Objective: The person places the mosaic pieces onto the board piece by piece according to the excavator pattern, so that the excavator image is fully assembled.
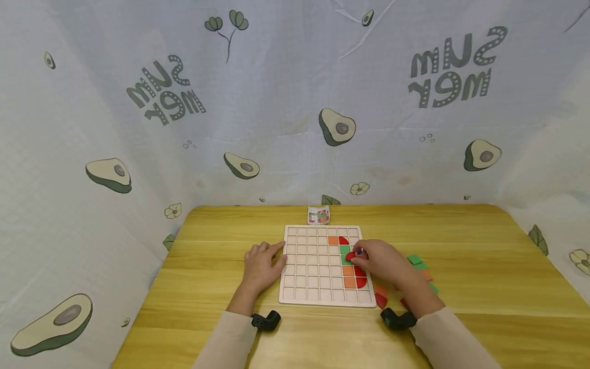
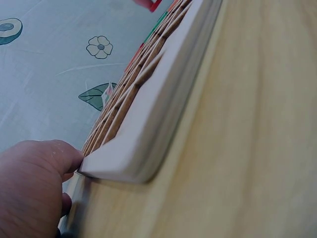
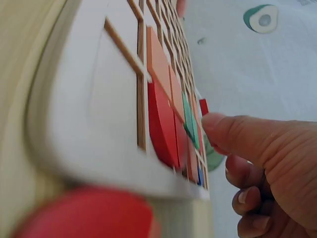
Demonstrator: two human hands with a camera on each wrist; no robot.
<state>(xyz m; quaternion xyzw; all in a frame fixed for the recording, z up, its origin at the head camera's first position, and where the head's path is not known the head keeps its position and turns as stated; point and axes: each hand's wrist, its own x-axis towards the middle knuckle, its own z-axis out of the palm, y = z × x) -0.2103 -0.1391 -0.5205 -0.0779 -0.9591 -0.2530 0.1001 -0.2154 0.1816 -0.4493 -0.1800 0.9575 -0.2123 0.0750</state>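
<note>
A white gridded board lies on the table with a block of orange, green and red tiles in its right columns. My right hand pinches a red tile between thumb and finger, held just above the board near the green tiles. Below it, two red rounded tiles sit beside orange squares. At the board's left edge, my left hand touches the rim with its thumb and fingertips, fingers loosely spread. A small blue piece shows past the red tiles.
Loose green tiles and orange and red ones lie right of the board, partly behind my right arm. Behind the board stands a small pattern card. A patterned cloth hangs at the table's far edge.
</note>
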